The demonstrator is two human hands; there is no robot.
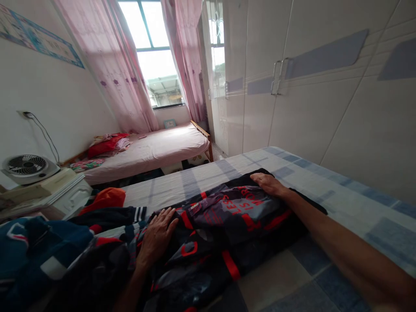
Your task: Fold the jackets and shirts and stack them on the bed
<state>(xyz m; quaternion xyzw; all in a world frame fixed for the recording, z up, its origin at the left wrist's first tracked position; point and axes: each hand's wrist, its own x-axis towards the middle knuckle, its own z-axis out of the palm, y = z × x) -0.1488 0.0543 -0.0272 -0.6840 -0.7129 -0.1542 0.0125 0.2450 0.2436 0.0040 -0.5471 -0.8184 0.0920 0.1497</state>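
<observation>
A dark grey and black garment (pixel 211 236) with red lettering and red strips lies spread on the bed in front of me. Its kind is hard to make out, since it is partly folded. My left hand (pixel 159 236) rests flat on its left part, fingers stretched out. At the far right end, my right hand (pixel 269 183) has its fingers closed at the black edge of the cloth. Part of those fingers is hidden. Left of my left hand, a heap of clothes (pixel 58 247) in teal, black and red lies close by.
Beneath the garment is a blue and white checked bed sheet (pixel 344 208). A second bed (pixel 162 147) with a red bundle (pixel 107 145) stands under the window. A fan (pixel 29 167) sits at the left. Tall white wardrobes (pixel 312 104) line the right side.
</observation>
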